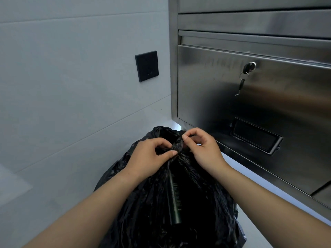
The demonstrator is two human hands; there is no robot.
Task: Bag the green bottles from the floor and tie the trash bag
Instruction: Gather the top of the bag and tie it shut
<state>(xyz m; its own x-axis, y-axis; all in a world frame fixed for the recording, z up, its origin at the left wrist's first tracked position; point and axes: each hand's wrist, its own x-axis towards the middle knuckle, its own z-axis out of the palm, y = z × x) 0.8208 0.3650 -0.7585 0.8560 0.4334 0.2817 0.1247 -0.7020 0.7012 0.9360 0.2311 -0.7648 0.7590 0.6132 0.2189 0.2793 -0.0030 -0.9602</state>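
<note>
Stage: I judge the bagging done and the tying under way. No loose bottle shows on the strip of floor (259, 230) that I can see.
Done: at least one green bottle (174, 203) lies inside the trash bag (143, 212), and the bag's mouth is gathered into a neck (177, 146).
Left: the knot looks unfinished. I judge it needs the ends crossed, tucked and pulled snug before the bag counts as tied.
Left hand (150, 154): my thumb and curled fingers pinch the bunched plastic on the near left side of the neck.
Right hand (202, 149): my thumb and forefinger pinch a twist of plastic at the top of the neck, with the other fingers curled loosely behind.
Hands together: close, almost touching, with only the neck between them.
Bag: it stands in front of me, between the tiled wall (71, 104) and the metal cabinet (268, 104). The plastic is thin, black, glossy and deeply crinkled, pulled into tight pleats that fan down from the neck.
Bottle: a slim, dark green cylinder with a smooth matte side and fine pale print. It lies lengthwise below the neck, cap end hidden. I cannot tell whether I see it through a gap or through thin film.
Cabinet: brushed steel, flat-fronted and faintly smeared, with a round lock (250, 66), a key (240, 86) hanging from it and a dark rectangular frame (256, 136) lower down.
Wall: large pale tiles, smooth, with thin joints and a square black plate (146, 66).
</note>
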